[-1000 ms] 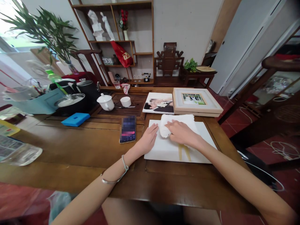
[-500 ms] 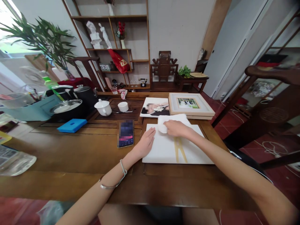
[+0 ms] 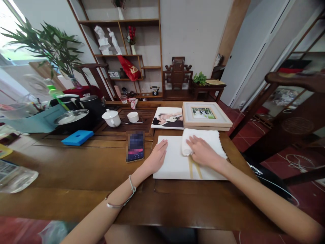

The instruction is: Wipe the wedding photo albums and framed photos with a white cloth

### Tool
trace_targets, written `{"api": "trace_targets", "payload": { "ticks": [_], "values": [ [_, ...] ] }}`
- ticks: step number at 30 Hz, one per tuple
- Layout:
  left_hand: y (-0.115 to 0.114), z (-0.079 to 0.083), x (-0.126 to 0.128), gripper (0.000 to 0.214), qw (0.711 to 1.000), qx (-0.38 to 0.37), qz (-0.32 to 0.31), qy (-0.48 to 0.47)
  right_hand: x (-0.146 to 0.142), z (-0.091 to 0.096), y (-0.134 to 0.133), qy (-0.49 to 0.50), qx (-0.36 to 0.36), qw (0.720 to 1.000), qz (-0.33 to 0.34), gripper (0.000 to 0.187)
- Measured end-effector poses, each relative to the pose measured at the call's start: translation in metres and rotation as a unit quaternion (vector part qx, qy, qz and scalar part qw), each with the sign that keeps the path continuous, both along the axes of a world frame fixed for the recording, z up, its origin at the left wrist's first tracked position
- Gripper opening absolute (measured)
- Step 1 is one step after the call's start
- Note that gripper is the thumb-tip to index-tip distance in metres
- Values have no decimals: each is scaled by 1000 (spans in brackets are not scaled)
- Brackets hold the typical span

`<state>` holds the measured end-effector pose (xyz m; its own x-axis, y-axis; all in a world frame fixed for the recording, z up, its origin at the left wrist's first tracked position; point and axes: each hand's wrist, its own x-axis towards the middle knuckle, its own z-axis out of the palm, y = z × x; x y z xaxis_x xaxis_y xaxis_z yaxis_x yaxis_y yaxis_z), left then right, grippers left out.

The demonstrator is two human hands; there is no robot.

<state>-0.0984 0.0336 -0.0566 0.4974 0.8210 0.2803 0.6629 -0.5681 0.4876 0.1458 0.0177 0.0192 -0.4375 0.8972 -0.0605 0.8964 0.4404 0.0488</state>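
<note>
On the tabletop (image 3: pixel 96 169), near its right edge, I am noting a white panel (image 3: pixel 171 166), apparently light and stiff, best taken by its side edges. The white cloth (image 3: pixel 212 139), presumably soft, is covering its far right corner, farther right than half a second ago. My right grip (image 3: pixel 204 152) is pressing it, fingers loosely spread, pinch unconfirmed; my left grip (image 3: pixel 156 156) is lying flat on the panel, grasping nothing.

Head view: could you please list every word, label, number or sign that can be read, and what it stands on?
"7" on the red cloth; the character beside it is too blurred.
"03" on the block calendar; its last block is unclear.
Phone screen: pixelated, unreadable.
Label on the clear container: too blurred to read.
</note>
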Motion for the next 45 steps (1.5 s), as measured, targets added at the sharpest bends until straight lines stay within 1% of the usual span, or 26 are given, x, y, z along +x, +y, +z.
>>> {"api": "trace_targets", "payload": {
  "ticks": [1, 3, 5, 6, 7, 9, 12, 14, 17, 19, 20, 21, 23, 26, 28, 29, 30, 32, 36, 38, 39, 41, 43, 45],
  "values": [
    [0, 1, 0, 45, 1000, 1, 0, 0, -10, -5, -5, 9, 4, 1000, 27, 66],
    [-1, 3, 0, 44, 1000, 7, -3, -4, -24, -14, -17, 34, 10, 993, 109, 69],
    [-2, 5, 1, 44, 1000, 15, -12, -13, -26, -20, -27, 63, 13, 979, 194, 71],
    [-2, 6, 1, 43, 1000, 16, -15, -15, -22, -22, -32, 74, 13, 973, 217, 71],
    [-3, 7, 1, 43, 1000, 13, -15, -14, -17, -22, -35, 79, 13, 972, 220, 71],
    [-4, 9, 0, 43, 1000, -4, -5, -2, -2, -21, -36, 81, 14, 980, 184, 72],
    [-5, 12, 0, 45, 999, -28, 7, 16, 22, -19, -25, 85, 24, 992, 85, 74],
    [-6, 13, 1, 46, 999, -35, 7, 21, 36, -20, -15, 79, 42, 996, 27, 72],
    [-6, 14, 1, 46, 999, -37, 7, 28, 46, -22, -7, 41, 79, 995, -44, 65],
    [-6, 14, 1, 47, 999, -36, 8, 32, 43, -21, -12, 22, 93, 993, -66, 63],
    [-6, 13, 1, 47, 999, -35, 9, 33, 39, -19, -17, 21, 95, 994, -56, 61],
    [-6, 13, 1, 47, 999, -36, 10, 35, 34, -17, -24, 27, 95, 995, -29, 59],
    [-6, 12, 1, 48, 999, -38, 11, 35, 21, -14, -41, 50, 95, 993, 55, 53],
    [-6, 11, 1, 47, 999, -36, 13, 28, 5, -14, -59, 104, 91, 975, 176, 51],
    [-6, 11, 1, 47, 999, -37, 16, 25, 1, -17, -61, 145, 77, 962, 219, 52],
    [-6, 12, 1, 47, 999, -39, 17, 25, 2, -20, -58, 163, 71, 958, 226, 53],
    [-6, 12, 2, 48, 999, -42, 17, 25, 5, -22, -53, 177, 70, 957, 221, 53],
    [-6, 13, 2, 48, 998, -46, 16, 28, 14, -26, -37, 185, 76, 962, 186, 56],
    [-6, 14, 2, 48, 998, -48, 15, 33, 38, -29, -1, 149, 66, 982, 90, 77],
    [-5, 13, 2, 48, 999, -42, 13, 30, 46, -26, 6, 129, 55, 989, 54, 78],
    [-5, 12, 2, 48, 999, -40, 12, 28, 48, -23, 4, 118, 48, 991, 40, 75],
    [-5, 12, 2, 48, 999, -42, 12, 27, 49, -14, -11, 93, 28, 995, 18, 72],
    [-5, 12, 2, 49, 998, -48, 15, 29, 47, -3, -40, 67, 0, 998, 16, 72],
    [-6, 12, 2, 48, 998, -49, 16, 29, 46, 9, -73, 51, -27, 998, 38, 73]
  ]
}}
